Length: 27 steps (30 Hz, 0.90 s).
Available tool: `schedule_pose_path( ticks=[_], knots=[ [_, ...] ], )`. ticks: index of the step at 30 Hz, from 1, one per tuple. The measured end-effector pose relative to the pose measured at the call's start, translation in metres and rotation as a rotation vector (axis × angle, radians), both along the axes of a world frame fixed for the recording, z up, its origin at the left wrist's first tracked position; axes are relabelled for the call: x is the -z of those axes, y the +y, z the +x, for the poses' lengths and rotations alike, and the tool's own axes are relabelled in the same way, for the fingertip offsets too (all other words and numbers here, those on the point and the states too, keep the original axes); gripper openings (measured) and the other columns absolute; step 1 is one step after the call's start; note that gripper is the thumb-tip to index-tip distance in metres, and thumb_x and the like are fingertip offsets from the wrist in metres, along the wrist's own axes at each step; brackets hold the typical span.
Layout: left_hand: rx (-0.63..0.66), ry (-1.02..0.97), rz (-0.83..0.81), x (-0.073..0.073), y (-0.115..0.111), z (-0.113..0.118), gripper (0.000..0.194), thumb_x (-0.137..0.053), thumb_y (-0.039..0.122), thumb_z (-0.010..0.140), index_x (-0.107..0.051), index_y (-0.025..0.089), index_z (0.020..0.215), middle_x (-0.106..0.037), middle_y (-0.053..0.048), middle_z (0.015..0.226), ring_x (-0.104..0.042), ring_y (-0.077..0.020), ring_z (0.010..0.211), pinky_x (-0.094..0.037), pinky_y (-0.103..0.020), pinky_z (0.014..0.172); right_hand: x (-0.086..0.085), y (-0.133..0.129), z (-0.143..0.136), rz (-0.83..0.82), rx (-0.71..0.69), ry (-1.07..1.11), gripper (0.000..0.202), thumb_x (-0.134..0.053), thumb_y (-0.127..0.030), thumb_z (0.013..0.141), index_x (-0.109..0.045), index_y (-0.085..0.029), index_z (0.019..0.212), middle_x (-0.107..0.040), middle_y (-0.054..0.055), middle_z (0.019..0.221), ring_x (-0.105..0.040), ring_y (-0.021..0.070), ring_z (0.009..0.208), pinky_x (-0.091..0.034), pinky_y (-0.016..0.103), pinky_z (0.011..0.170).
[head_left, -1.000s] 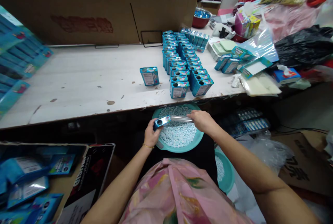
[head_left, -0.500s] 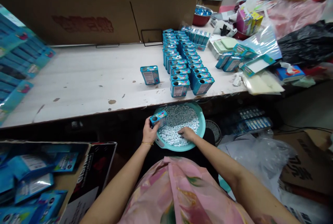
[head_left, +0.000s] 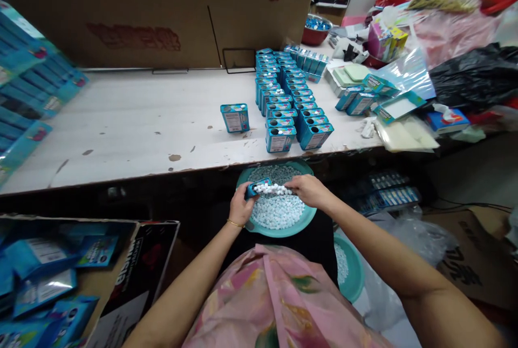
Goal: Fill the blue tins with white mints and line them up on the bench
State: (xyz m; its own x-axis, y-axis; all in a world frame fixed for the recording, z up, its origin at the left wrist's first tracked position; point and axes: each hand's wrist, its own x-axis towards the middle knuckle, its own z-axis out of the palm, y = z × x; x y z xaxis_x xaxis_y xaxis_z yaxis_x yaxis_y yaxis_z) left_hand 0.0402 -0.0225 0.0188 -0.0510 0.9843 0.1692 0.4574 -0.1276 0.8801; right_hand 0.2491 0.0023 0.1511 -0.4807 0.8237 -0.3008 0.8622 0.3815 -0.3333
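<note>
My left hand (head_left: 241,207) grips a small blue tin (head_left: 251,190), tilted over a turquoise basin (head_left: 298,227) on my lap. Small white candies (head_left: 279,213) fill the basin. From the other side, my closed right hand (head_left: 311,190) holds what looks like a scoop, heaped with candies (head_left: 275,189) that reach the tin's opening. The load hides most of the scoop. On the white table ahead, one tin (head_left: 235,117) stands apart to the left of rows of upright tins (head_left: 280,139), some with candies showing in their top holes.
A carton of blue packs (head_left: 48,261) is at lower left, display boxes (head_left: 36,73) at far left. A large cardboard box (head_left: 162,13) backs the table (head_left: 133,127). Loose packaging (head_left: 400,105) and bags lie right. A second turquoise basin (head_left: 356,283) sits low by my right leg.
My right hand has risen from the candies in the basin and brought a heaped load to the tin. My left hand has shifted slightly right with the tin. The second basin shows more.
</note>
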Motion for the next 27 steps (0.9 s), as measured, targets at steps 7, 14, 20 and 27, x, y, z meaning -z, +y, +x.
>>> schedule_pose_path(
  ticks=[7, 14, 20, 27],
  knots=[
    [0.045, 0.063, 0.023, 0.005, -0.004, 0.010, 0.032, -0.054, 0.025, 0.069, -0.051, 0.019, 0.100, -0.056, -0.006, 0.098, -0.052, -0.0190, 0.093, -0.041, -0.034, 0.085, -0.029, -0.003, -0.047, 0.095, -0.098, -0.396, 0.029, -0.037, -0.013, 0.077, -0.062, -0.014, 0.093, -0.063, 0.014, 0.090, -0.059, 0.0203, 0.085, -0.043, 0.028, 0.069],
    [0.022, 0.016, -0.006, 0.005, -0.007, 0.003, 0.032, -0.054, 0.026, 0.070, -0.050, 0.018, 0.100, -0.057, -0.005, 0.097, -0.053, -0.0183, 0.091, -0.041, -0.032, 0.083, -0.031, -0.004, -0.029, 0.126, -0.084, -0.370, 0.029, -0.036, -0.012, 0.078, -0.061, -0.016, 0.092, -0.062, 0.012, 0.091, -0.058, 0.0189, 0.083, -0.042, 0.027, 0.068],
    [-0.092, -0.104, -0.019, 0.009, -0.010, -0.013, 0.035, -0.056, 0.032, 0.069, -0.048, 0.018, 0.101, -0.056, -0.003, 0.094, -0.054, -0.0161, 0.086, -0.042, -0.030, 0.080, 0.057, 0.005, 0.019, -0.008, 0.163, -0.301, 0.034, -0.035, -0.009, 0.079, -0.060, -0.022, 0.097, -0.059, 0.007, 0.096, -0.054, 0.0176, 0.090, -0.039, 0.024, 0.071],
    [-0.130, -0.174, -0.066, 0.010, -0.006, -0.012, 0.037, -0.057, 0.033, 0.069, -0.047, 0.018, 0.101, -0.056, -0.003, 0.091, -0.054, -0.0150, 0.083, -0.043, -0.030, 0.079, 0.151, -0.023, -0.023, -0.149, 0.128, -0.191, 0.036, -0.034, -0.010, 0.081, -0.057, -0.020, 0.106, -0.058, 0.009, 0.105, -0.051, 0.0169, 0.096, -0.038, 0.024, 0.076]
  ],
)
